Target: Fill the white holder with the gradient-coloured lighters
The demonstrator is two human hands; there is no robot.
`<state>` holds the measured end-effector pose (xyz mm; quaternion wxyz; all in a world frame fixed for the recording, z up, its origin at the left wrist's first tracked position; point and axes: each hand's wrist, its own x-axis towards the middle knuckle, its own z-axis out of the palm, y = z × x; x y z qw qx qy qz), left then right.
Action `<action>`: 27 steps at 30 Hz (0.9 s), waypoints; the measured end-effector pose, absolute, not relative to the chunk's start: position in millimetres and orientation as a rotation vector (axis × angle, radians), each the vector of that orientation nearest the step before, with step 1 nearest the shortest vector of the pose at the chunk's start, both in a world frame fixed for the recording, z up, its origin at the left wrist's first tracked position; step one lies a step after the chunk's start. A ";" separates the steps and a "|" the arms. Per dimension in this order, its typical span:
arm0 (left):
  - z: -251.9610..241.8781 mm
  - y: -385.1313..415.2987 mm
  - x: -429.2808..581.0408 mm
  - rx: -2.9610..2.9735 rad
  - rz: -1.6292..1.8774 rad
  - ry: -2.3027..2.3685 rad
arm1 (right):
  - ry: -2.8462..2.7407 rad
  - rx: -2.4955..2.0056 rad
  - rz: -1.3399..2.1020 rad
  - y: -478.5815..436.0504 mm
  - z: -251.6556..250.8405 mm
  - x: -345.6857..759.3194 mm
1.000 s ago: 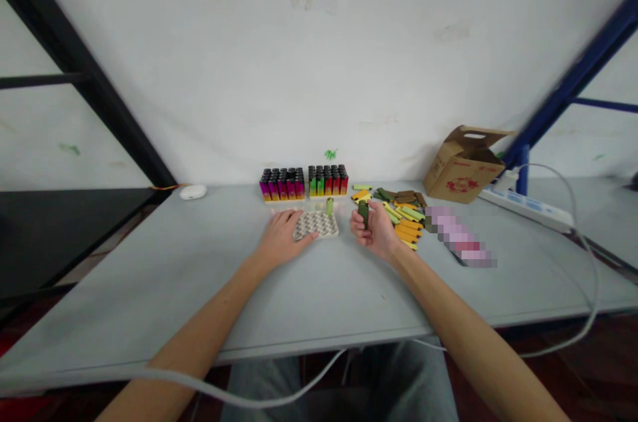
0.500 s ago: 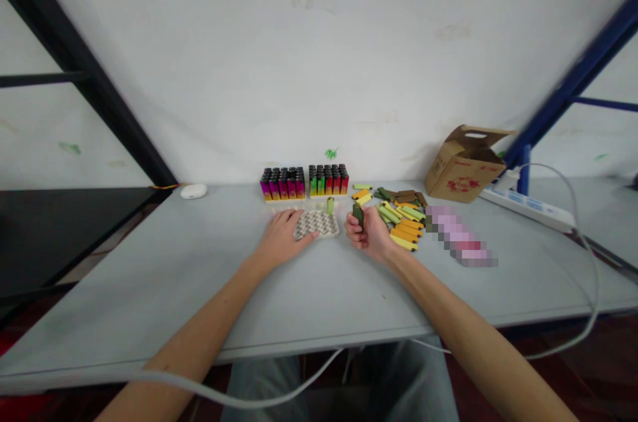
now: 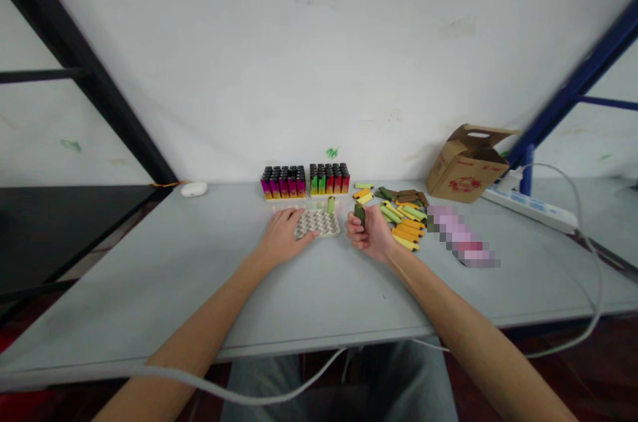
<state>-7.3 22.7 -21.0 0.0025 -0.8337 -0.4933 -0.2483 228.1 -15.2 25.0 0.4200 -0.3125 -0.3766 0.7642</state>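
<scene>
My right hand [image 3: 371, 229] is closed around a dark green lighter [image 3: 359, 214], held upright just above the table. To its left lies a white tray with rows of small holes [image 3: 319, 225]. My left hand [image 3: 284, 234] grips the tray's left end, thumb along the front edge and fingers at the back. One light green lighter [image 3: 331, 205] stands upright at the tray's back right corner. Beside my right hand is a loose pile of yellow, orange, green and brown lighters [image 3: 409, 229].
Behind the tray stand two filled racks, one of purple lighters [image 3: 284, 184] and one of red and green lighters [image 3: 329, 181]. An open cardboard box [image 3: 466, 169], a power strip [image 3: 533, 208] and a blurred pink item [image 3: 461, 236] sit right. A white case [image 3: 194, 189] lies left.
The lighter in my right hand has turned a little: its black end showed at the top before, and now the top looks green. My left hand stays on the tray.
</scene>
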 end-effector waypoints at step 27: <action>-22.0 23.3 -8.5 -2.608 -0.771 -1.533 | -0.980 -0.719 1.935 -14.3 23.6 228.6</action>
